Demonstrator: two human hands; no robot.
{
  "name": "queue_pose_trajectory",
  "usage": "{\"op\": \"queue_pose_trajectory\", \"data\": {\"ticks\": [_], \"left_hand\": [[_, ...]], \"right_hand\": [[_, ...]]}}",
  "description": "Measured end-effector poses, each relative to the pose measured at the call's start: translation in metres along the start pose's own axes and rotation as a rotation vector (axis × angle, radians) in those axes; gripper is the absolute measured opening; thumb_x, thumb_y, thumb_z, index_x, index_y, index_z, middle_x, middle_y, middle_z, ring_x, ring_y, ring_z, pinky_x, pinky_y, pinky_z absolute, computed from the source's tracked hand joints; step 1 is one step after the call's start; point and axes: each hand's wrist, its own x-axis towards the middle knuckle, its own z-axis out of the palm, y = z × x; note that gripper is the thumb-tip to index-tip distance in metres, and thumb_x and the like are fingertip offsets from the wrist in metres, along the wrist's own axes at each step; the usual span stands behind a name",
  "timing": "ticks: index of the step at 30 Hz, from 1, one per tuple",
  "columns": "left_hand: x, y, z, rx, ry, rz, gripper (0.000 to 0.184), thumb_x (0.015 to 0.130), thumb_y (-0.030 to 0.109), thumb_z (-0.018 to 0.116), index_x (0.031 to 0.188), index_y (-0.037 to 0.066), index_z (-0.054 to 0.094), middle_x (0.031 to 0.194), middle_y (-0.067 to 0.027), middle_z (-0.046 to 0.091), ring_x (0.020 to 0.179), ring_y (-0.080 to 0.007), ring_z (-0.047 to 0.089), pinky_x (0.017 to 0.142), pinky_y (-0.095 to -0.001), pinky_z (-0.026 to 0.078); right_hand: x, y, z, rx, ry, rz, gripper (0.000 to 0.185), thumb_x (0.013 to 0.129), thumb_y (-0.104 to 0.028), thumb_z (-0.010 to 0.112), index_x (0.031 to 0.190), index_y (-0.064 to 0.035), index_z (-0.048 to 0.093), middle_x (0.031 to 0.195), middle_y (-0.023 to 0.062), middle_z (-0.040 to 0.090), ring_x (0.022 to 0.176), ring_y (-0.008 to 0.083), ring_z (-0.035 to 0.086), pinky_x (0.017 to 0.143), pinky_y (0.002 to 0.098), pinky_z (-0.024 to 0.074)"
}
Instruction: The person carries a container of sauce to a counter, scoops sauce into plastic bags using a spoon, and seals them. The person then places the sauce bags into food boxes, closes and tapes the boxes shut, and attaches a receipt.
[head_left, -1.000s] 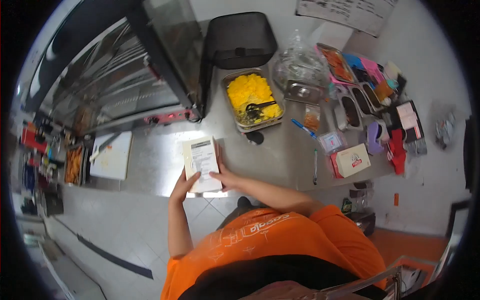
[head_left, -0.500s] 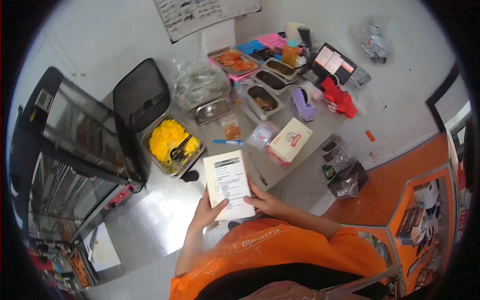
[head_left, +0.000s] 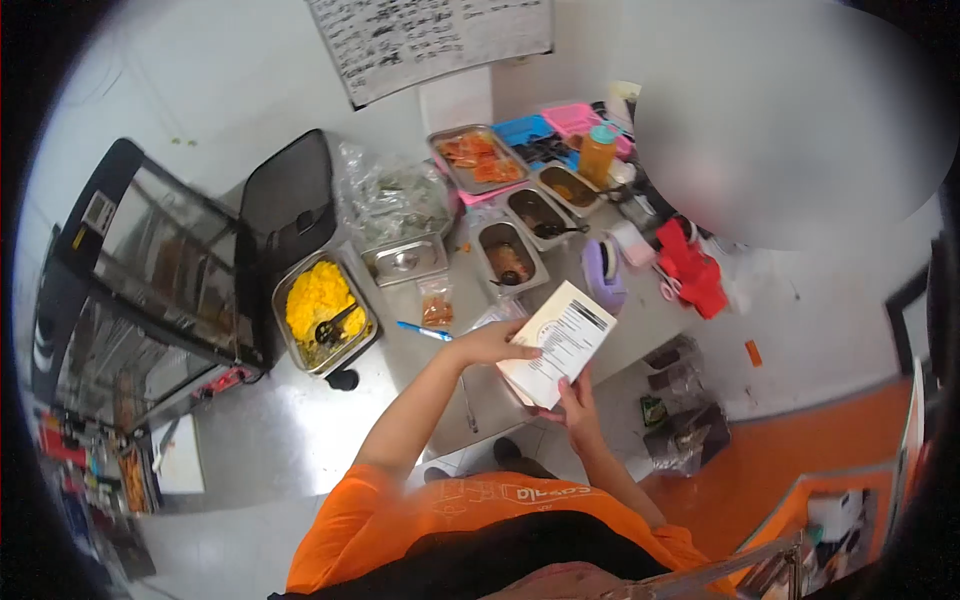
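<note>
A cream cardboard box with a printed paper slip on top is tilted in my hands over the table's right part. My left hand grips its left edge, fingers lying across the slip. The lower right edge is held by my right hand, thumb on top. Below the box a pinkish edge shows; I cannot tell whether it belongs to a second box underneath. Left of my hands lie a blue pen and a small clear bag of brown food. Just beyond is a purple tape dispenser.
Metal pans of sauce and a tray of orange food stand behind. Yellow food fills a pan with a black spoon at left, beside a glass display cabinet. Red cloth lies right. A blurred patch covers the upper right.
The box has moved right and away from my body, and turned clockwise. My left hand has shifted onto its upper left side. The box that lay on the table is now covered from view.
</note>
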Motion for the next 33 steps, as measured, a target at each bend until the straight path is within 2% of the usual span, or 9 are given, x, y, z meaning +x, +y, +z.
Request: {"op": "queue_pose_trajectory", "data": {"ticks": [3, 5, 6, 8, 11, 14, 19, 25, 33], "left_hand": [[-0.017, -0.004, 0.02, 0.154, 0.383, 0.004, 0.064, 0.081, 0.039, 0.065, 0.128, 0.0, 0.045, 0.119, -0.0178, 0.056, 0.107, -0.0267, 0.055, 0.093, -0.035, 0.042], [-0.042, -0.024, 0.043, 0.298, 0.807, 0.125, 0.041, 0.086, 0.031, 0.061, 0.112, 0.0, 0.056, 0.106, -0.0202, 0.059, 0.098, -0.0313, 0.058, 0.085, -0.0378, 0.045], [-0.059, -0.039, 0.05, 0.314, 0.876, 0.147, 0.032, 0.087, 0.027, 0.059, 0.106, 0.001, 0.058, 0.102, -0.0195, 0.059, 0.094, -0.0315, 0.059, 0.082, -0.0382, 0.046], [-0.112, -0.061, 0.064, 0.344, 0.937, 0.04, 0.023, 0.089, 0.022, 0.055, 0.095, 0.0, 0.06, 0.097, -0.018, 0.06, 0.088, -0.0321, 0.059, 0.076, -0.0388, 0.046], [-0.196, -0.089, 0.096, 0.046, 0.862, -0.418, 0.021, 0.091, 0.019, 0.053, 0.087, -0.001, 0.059, 0.088, -0.0162, 0.06, 0.08, -0.0312, 0.058, 0.07, -0.038, 0.045], [-0.253, -0.116, 0.147, 0.172, 1.432, -0.283, 0.017, 0.093, 0.017, 0.048, 0.097, 0.003, 0.056, 0.07, -0.0177, 0.053, 0.068, -0.031, 0.056, 0.065, -0.0394, 0.044], [-0.321, -0.088, 0.185, 0.137, 1.788, -0.302, 0.027, 0.086, 0.006, 0.053, 0.113, 0.007, 0.047, 0.086, -0.0157, 0.05, 0.078, -0.0279, 0.054, 0.071, -0.0339, 0.044], [-0.432, -0.121, 0.26, 0.518, 1.779, -0.441, 0.016, 0.078, 0.016, 0.066, 0.087, 0.004, 0.061, 0.102, -0.0157, 0.055, 0.093, -0.0313, 0.053, 0.082, -0.0393, 0.043], [-0.607, -0.235, 0.43, -0.102, 1.581, -0.864, 0.026, 0.083, 0.031, 0.062, 0.089, 0.006, 0.068, 0.102, -0.0161, 0.062, 0.104, -0.0303, 0.054, 0.09, -0.0442, 0.041]], "right_hand": [[-0.011, 0.02, -0.008, 0.117, 0.154, -0.043, 0.062, 0.096, -0.032, 0.042, 0.145, -0.0144, 0.008, 0.131, 0.0122, 0.04, 0.108, 0.0209, 0.051, 0.069, 0.0299, 0.0523], [-0.016, 0.059, -0.021, 0.117, 0.298, -0.02, 0.041, 0.096, -0.032, 0.043, 0.128, -0.0075, 0.037, 0.107, 0.0091, 0.053, 0.082, 0.0141, 0.053, 0.062, 0.0276, 0.0474], [-0.015, 0.083, -0.038, -0.099, 0.179, -0.101, 0.026, 0.096, -0.03, 0.042, 0.091, -0.0045, 0.046, 0.076, 0.003, 0.044, 0.073, 0.0124, 0.046, 0.065, 0.0304, 0.0406], [-0.012, 0.13, -0.06, -0.098, -0.015, 0.021, 0.028, 0.095, -0.026, 0.045, 0.079, -0.0039, 0.048, 0.062, 0.0008, 0.044, 0.059, 0.0123, 0.045, 0.053, 0.0283, 0.0369], [0.01, 0.179, -0.058, -0.387, -0.323, -0.132, 0.019, 0.094, -0.02, 0.048, 0.088, -0.003, 0.053, 0.066, 0.0039, 0.053, 0.061, 0.0105, 0.05, 0.053, 0.0254, 0.0402], [0.006, 0.136, 0.017, -0.324, -0.713, 0.004, 0.012, 0.092, -0.014, 0.05, 0.095, -0.003, 0.055, 0.077, 0.0076, 0.059, 0.069, 0.0102, 0.055, 0.06, 0.0252, 0.0447], [-0.009, 0.121, 0.157, -0.44, -1.235, -0.038, 0.018, 0.087, -0.007, 0.055, 0.104, -0.0022, 0.055, 0.098, 0.0092, 0.06, 0.083, 0.013, 0.059, 0.074, 0.0273, 0.0483], [-0.109, 0.164, 0.297, -0.804, -1.753, -0.206, 0.028, 0.085, -0.012, 0.06, 0.111, -0.0046, 0.056, 0.098, 0.007, 0.06, 0.084, 0.0145, 0.058, 0.076, 0.0277, 0.0471], [-0.271, 0.243, 0.415, -1.029, -2.185, -0.404, 0.044, 0.085, -0.026, 0.06, 0.12, -0.0018, 0.05, 0.119, 0.0187, 0.049, 0.102, 0.0282, 0.055, 0.089, 0.0367, 0.0427]]}}
